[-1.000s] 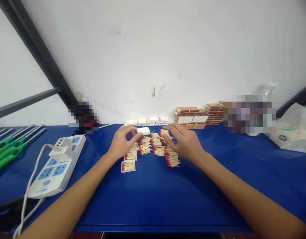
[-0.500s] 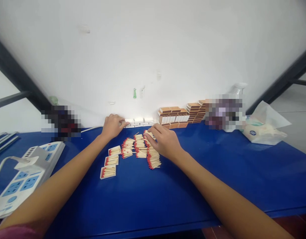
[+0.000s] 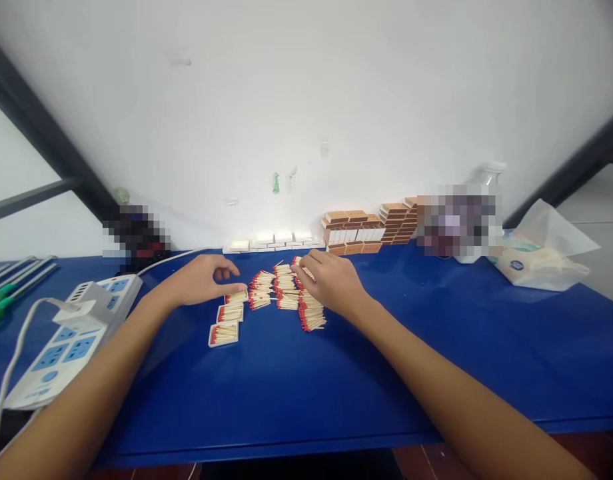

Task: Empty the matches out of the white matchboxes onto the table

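Observation:
My left hand (image 3: 202, 279) hovers by the back one of three small white matchbox trays (image 3: 224, 333), which hold red-tipped matches. Its thumb and fingers are apart with nothing between them, and it partly covers that back tray. Over the far end of the right-hand column of loose matches (image 3: 312, 315) rests my right hand (image 3: 335, 281), thumb and fingers curled round some matches. The fingertips' grip is partly hidden. Two more clusters of matches (image 3: 286, 293) lie between the hands. White empty-looking trays (image 3: 284, 239) line the wall behind.
Brown matchbox sleeves (image 3: 354, 248) are stacked along the wall, right of the white trays. A power strip (image 3: 76, 347) with a white cable lies at left, beside green-handled scissors (image 3: 1, 303). A tissue pack (image 3: 544, 267) sits at right on the blue table (image 3: 306, 400).
My left hand has left the white trays by the wall and come back toward the filled ones, uncovering the leftmost white tray. My right hand stays at the matches. The view has shifted slightly.

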Demonstrator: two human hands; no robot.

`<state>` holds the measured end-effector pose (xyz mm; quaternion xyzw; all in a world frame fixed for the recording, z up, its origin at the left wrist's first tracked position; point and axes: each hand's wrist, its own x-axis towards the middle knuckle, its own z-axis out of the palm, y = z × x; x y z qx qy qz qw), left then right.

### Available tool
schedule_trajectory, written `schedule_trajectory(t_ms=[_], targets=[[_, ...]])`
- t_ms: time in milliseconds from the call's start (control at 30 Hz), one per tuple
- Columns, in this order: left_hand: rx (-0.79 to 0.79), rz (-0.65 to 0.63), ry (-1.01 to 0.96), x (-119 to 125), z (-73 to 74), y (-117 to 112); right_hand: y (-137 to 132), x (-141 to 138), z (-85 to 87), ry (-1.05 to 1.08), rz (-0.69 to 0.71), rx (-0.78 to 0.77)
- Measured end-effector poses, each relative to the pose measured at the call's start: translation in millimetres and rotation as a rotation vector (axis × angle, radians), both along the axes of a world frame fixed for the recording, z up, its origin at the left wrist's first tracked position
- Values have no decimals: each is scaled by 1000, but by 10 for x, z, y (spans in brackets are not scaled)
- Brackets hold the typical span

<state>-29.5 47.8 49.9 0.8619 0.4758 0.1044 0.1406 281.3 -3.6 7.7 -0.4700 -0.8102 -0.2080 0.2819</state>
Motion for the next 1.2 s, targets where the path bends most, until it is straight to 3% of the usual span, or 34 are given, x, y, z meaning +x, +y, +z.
schedule_trajectory(t_ms=[167, 367, 633, 1033, 1200], targets=[[-27, -19, -7, -52, -123, -147, -4, -21, -23, -4, 9, -4], [74, -59, -29, 9, -223, -180, 18, 9, -61, -7, 14, -1], [62, -74, -31, 61, -196, -235, -24, -20, -37, -2, 34, -29], [206, -53, 60, 36, -238, -205, -31, -32, -50, -7, 41, -49], [135, -50, 56, -31, -230, -148, -18, -22, -50, 2, 27, -71]])
